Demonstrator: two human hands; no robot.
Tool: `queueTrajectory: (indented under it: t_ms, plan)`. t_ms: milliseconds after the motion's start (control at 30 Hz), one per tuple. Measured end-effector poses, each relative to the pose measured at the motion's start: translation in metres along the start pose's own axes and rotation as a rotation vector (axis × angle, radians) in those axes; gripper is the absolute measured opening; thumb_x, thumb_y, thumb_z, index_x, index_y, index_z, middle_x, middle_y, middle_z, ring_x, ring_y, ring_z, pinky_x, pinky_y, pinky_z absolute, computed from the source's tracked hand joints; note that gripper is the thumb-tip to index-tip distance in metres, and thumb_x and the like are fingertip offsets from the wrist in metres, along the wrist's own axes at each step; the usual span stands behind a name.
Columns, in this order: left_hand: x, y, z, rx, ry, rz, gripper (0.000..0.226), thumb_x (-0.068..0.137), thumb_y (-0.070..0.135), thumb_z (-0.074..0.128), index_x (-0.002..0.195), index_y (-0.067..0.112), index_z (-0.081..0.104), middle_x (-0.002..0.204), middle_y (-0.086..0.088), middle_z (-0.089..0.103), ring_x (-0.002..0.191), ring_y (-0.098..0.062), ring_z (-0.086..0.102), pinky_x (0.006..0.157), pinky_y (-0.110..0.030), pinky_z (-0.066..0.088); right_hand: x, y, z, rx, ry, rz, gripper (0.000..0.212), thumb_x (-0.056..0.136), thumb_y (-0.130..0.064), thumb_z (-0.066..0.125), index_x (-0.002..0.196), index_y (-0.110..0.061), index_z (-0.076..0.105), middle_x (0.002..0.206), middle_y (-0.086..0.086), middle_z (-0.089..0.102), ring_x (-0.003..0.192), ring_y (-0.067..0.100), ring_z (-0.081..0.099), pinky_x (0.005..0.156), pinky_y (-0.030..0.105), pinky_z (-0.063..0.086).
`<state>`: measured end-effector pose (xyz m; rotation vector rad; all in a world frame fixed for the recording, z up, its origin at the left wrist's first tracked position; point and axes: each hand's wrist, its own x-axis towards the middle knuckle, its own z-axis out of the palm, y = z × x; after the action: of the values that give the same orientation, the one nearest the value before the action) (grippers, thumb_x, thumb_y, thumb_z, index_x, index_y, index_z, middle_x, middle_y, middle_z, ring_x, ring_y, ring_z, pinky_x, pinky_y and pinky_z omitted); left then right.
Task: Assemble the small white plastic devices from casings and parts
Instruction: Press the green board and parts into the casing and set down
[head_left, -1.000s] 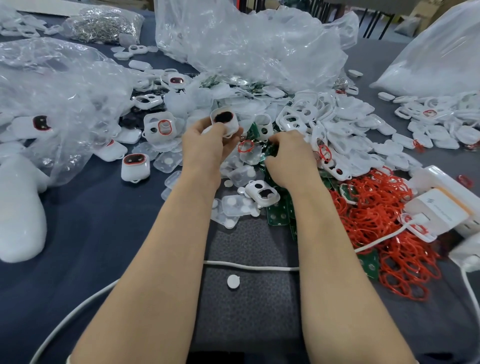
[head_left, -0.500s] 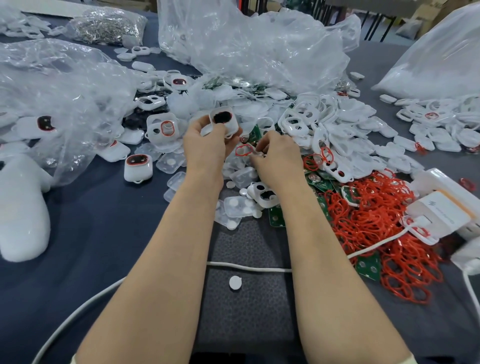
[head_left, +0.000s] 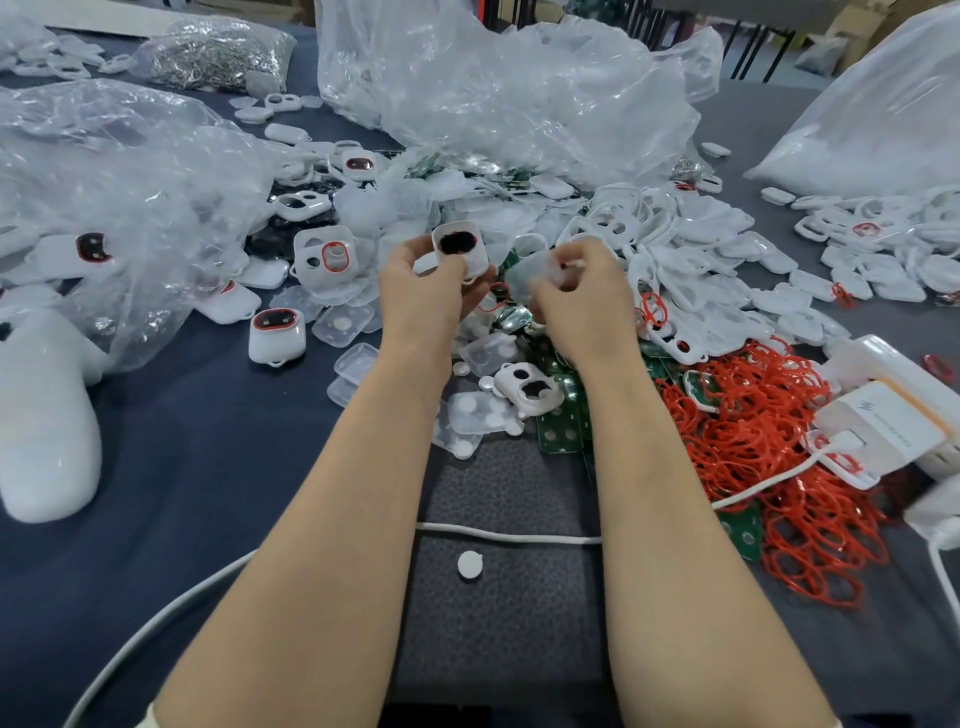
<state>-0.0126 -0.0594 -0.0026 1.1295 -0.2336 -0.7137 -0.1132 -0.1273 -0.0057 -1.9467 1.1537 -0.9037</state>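
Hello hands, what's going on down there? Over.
Left hand grips white casing, dark opening up. Right hand pinches a blurred clear part. Nothing between them.

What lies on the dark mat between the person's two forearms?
In the head view, a white cord crosses the mat between the forearms, and a small white disc lies just below it.

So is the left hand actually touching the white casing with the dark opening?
Touching. The head view shows the left hand with thumb and fingertips closed around the lower edges of the white casing, lifting it clear of the pile.
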Motion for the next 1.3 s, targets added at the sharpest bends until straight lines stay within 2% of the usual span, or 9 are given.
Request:
queueTrajectory:
  t_ms: [167, 300, 433, 667, 800, 933, 1033, 1133, 1300]
  plan:
    - [0.001, -0.004, 0.0, 0.056, -0.024, 0.021, 0.023, 0.094, 0.001, 0.053, 0.114, 0.011, 0.05, 0.095, -0.012, 0.066, 0.065, -0.007, 0.07, 0.058, -0.015, 0.052, 0.001, 0.001, -0.006, 0.437, -0.001, 0.109, 0.047, 0.088, 0.007, 0.045, 0.124, -0.023, 0.051, 0.089, 0.003, 0.054, 0.06, 0.008, 0.069, 0.066, 0.023, 0.058]
    - [0.001, -0.007, 0.0, 0.129, -0.063, 0.026, 0.024, 0.093, 0.0, 0.053, 0.112, 0.015, 0.049, 0.097, -0.01, 0.066, 0.076, -0.012, 0.071, 0.06, -0.016, 0.053, 0.004, 0.002, -0.006, 0.405, 0.047, 0.107, 0.019, 0.091, -0.004, 0.053, 0.099, -0.02, 0.062, 0.082, 0.0, 0.062, 0.065, 0.01, 0.068, 0.071, 0.03, 0.058]
    - [-0.001, -0.01, 0.002, 0.156, -0.092, 0.027, 0.023, 0.092, 0.001, 0.054, 0.109, 0.017, 0.051, 0.104, -0.012, 0.067, 0.09, -0.02, 0.071, 0.061, -0.016, 0.054, 0.006, 0.003, -0.008, 0.368, 0.107, 0.133, 0.019, 0.086, -0.01, 0.062, 0.08, -0.027, 0.057, 0.077, -0.001, 0.06, 0.065, 0.01, 0.056, 0.071, 0.032, 0.053]
    - [-0.001, -0.012, 0.005, 0.219, -0.113, 0.04, 0.015, 0.091, 0.007, 0.061, 0.087, 0.021, 0.056, 0.087, -0.003, 0.067, 0.084, -0.018, 0.068, 0.068, -0.021, 0.057, 0.004, -0.007, -0.005, 0.785, 0.053, 0.2, 0.021, 0.089, 0.006, 0.056, 0.101, -0.011, 0.051, 0.095, 0.012, 0.058, 0.069, 0.012, 0.067, 0.067, 0.022, 0.056]
    - [-0.001, -0.013, 0.005, 0.231, -0.116, 0.047, 0.015, 0.092, 0.004, 0.058, 0.084, 0.017, 0.058, 0.078, 0.001, 0.066, 0.07, -0.009, 0.066, 0.062, -0.016, 0.055, 0.002, -0.01, -0.004, 0.518, 0.104, 0.09, 0.011, 0.089, -0.014, 0.064, 0.084, -0.023, 0.062, 0.083, -0.005, 0.063, 0.081, 0.01, 0.06, 0.082, 0.03, 0.055]
    - [0.0, -0.014, 0.005, 0.236, -0.121, 0.053, 0.011, 0.093, 0.007, 0.059, 0.086, 0.015, 0.059, 0.074, 0.002, 0.067, 0.058, -0.002, 0.064, 0.06, -0.015, 0.054, -0.004, -0.014, -0.001, 0.49, 0.059, 0.034, 0.002, 0.088, -0.018, 0.067, 0.088, -0.02, 0.065, 0.071, -0.008, 0.058, 0.066, 0.006, 0.053, 0.067, 0.022, 0.048]
    - [-0.001, -0.017, 0.006, 0.224, -0.137, 0.06, 0.004, 0.094, 0.011, 0.06, 0.09, 0.012, 0.059, 0.071, 0.003, 0.068, 0.061, -0.005, 0.066, 0.068, -0.022, 0.056, -0.007, -0.02, 0.005, 0.596, -0.002, 0.058, 0.008, 0.087, -0.012, 0.067, 0.091, -0.015, 0.06, 0.066, -0.006, 0.061, 0.055, 0.004, 0.055, 0.059, 0.023, 0.051]
    - [-0.002, -0.018, 0.008, 0.23, -0.149, 0.057, 0.018, 0.094, 0.02, 0.061, 0.107, 0.008, 0.06, 0.079, -0.001, 0.071, 0.071, -0.01, 0.069, 0.074, -0.028, 0.057, -0.007, -0.019, 0.012, 0.477, 0.046, 0.064, 0.013, 0.086, -0.014, 0.069, 0.093, -0.012, 0.057, 0.073, 0.0, 0.064, 0.065, 0.011, 0.061, 0.071, 0.032, 0.055]
    - [-0.003, -0.017, 0.009, 0.285, -0.164, 0.038, 0.027, 0.094, 0.025, 0.061, 0.117, 0.011, 0.061, 0.099, -0.007, 0.072, 0.089, -0.018, 0.07, 0.081, -0.036, 0.058, -0.008, -0.016, 0.014, 0.198, 0.183, -0.09, 0.008, 0.086, -0.016, 0.068, 0.086, -0.011, 0.061, 0.072, -0.011, 0.056, 0.07, 0.005, 0.054, 0.066, 0.011, 0.041]
